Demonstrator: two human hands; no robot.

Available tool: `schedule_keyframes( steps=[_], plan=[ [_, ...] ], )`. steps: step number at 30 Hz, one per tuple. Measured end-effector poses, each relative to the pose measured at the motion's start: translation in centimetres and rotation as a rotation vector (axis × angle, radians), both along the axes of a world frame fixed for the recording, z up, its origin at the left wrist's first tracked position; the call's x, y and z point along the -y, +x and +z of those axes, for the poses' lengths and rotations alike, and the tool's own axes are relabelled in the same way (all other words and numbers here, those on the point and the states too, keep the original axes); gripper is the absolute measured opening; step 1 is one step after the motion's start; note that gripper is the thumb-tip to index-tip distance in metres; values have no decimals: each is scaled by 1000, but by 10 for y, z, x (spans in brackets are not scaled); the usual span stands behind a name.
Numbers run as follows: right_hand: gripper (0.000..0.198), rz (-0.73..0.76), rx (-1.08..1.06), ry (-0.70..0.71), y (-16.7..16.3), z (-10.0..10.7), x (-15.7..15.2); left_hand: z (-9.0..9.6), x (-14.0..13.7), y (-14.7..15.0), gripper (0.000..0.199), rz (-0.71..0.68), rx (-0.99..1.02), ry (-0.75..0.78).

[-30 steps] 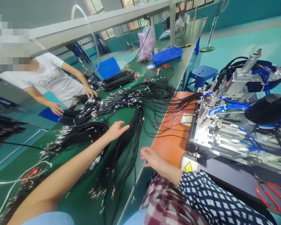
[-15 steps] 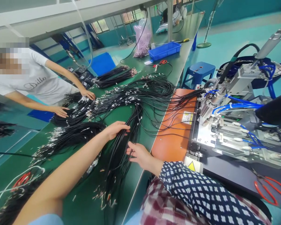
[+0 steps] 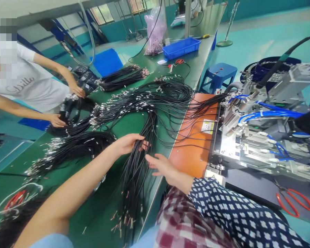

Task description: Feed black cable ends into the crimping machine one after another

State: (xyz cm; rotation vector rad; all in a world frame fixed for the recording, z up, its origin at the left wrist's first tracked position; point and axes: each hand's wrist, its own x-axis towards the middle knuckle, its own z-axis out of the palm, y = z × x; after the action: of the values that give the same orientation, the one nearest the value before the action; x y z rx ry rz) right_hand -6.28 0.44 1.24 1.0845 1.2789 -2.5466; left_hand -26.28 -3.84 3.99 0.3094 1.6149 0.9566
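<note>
Flanking one cable bundle [image 3: 136, 165], two hands [image 3: 127, 144], one stool [image 3: 220, 71]

This is a factory workshop for cable work. A long green counter [image 3: 98, 220] runs beneath and beyond the hands [image 3: 125, 144], heaped with bundles of black cables [image 3: 136, 165] in far greater numbers than a home would hold. To the right of the hands stands a metal machine [image 3: 229, 146] fed by blue tubes [image 3: 274, 114], with an orange plate [image 3: 188, 155] in front. Over on the hands' left, across the counter, a co-worker [image 3: 36, 89] handles more bundles. Farther ahead of the hands are a blue bin [image 3: 182, 51], a plastic stool [image 3: 220, 70] and teal-painted floor [image 3: 243, 48].
</note>
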Motion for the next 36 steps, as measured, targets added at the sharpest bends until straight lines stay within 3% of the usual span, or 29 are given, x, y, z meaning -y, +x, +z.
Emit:
schedule_keyframes(
  steps=[4, 7, 9, 12, 13, 16, 18, 19, 21, 22, 24, 26, 30, 36],
  plan=[
    [29, 83, -103, -52, -20, -6, 15, 4, -2, 3, 17, 9, -99, 5],
    [12, 62, -89, -67, -19, -10, 14, 11, 4, -1, 20, -33, -190, -26],
    [8, 48, -83, -27, -9, -10, 2, 18, 10, -8, 23, -43, -292, -32],
    [11, 74, -58, 173, 8, 2, -25, 25, 17, -22, 29, -8, -513, -28],
    [11, 67, -51, 269, 12, 9, -34, 27, 19, -27, 30, 1, -653, -39],
    [14, 234, 18, 1146, 21, 39, -60, 28, 21, -39, 33, -88, -1304, -153],
    [17, 329, 93, 1433, 25, 56, -71, 24, 21, -42, 36, -180, -1557, -219],
    [17, 357, 108, 1487, 28, 59, -74, 21, 21, -41, 36, -201, -1476, -221],
    [13, 391, 79, 1414, 35, 54, -74, 9, 18, -34, 35, -212, -1067, -188],
    [11, 410, 46, 1283, 39, 45, -71, 2, 16, -28, 35, -220, -779, -167],
    [12, 428, -31, 828, 45, 20, -59, -12, 10, -12, 38, -262, -536, -152],
    [12, 269, -49, 382, 45, -8, -43, -22, 2, 4, 37, -268, -406, -120],
    [13, 109, -51, 215, 30, -35, -11, -24, -17, 24, 36, -254, -246, -48],
    [15, -35, -47, 44, 12, -21, 7, -13, -27, 30, 23, -275, -263, -24]
  ],
)
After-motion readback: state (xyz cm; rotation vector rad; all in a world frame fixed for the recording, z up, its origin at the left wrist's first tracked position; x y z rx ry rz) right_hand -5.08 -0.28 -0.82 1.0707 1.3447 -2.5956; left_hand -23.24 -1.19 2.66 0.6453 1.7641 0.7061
